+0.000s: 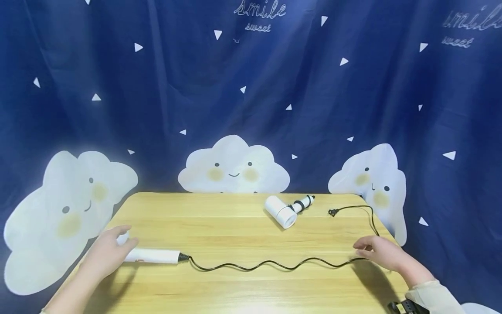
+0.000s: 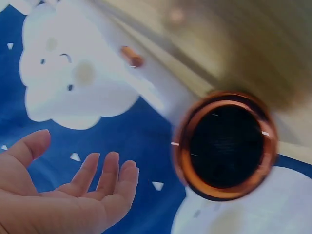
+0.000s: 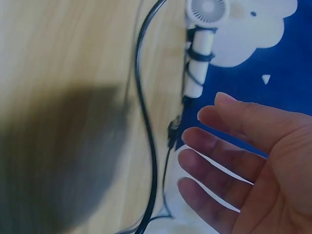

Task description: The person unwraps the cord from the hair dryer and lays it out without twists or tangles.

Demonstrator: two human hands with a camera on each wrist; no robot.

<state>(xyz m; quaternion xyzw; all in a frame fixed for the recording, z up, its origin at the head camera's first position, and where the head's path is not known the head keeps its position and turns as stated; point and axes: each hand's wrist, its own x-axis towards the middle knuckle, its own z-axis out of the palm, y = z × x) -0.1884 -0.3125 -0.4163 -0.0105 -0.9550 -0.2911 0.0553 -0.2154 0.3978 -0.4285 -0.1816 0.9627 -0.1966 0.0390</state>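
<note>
A white hair dryer [image 1: 157, 256] lies at the table's left, handle towards the right. Its round end [image 2: 226, 146], black with a copper ring, and a copper switch [image 2: 131, 57] show in the left wrist view. My left hand [image 1: 110, 252] is at the dryer's head, partly covering it in the head view; its fingers are relaxed and spread, holding nothing. From the handle, the black cord [image 1: 270, 262] runs in waves to the right, then curves back to a plug [image 1: 333, 212]. My right hand [image 1: 382, 253] hovers at the cord near the right edge, fingers loosely bent and holding nothing.
Another, smaller white hair dryer [image 1: 280, 211] lies at the back of the wooden table [image 1: 219, 292], its cord wrapped round the handle. Behind the table hangs a blue curtain [image 1: 235, 117] with clouds. A dark object [image 1: 405, 306] is near the right sleeve.
</note>
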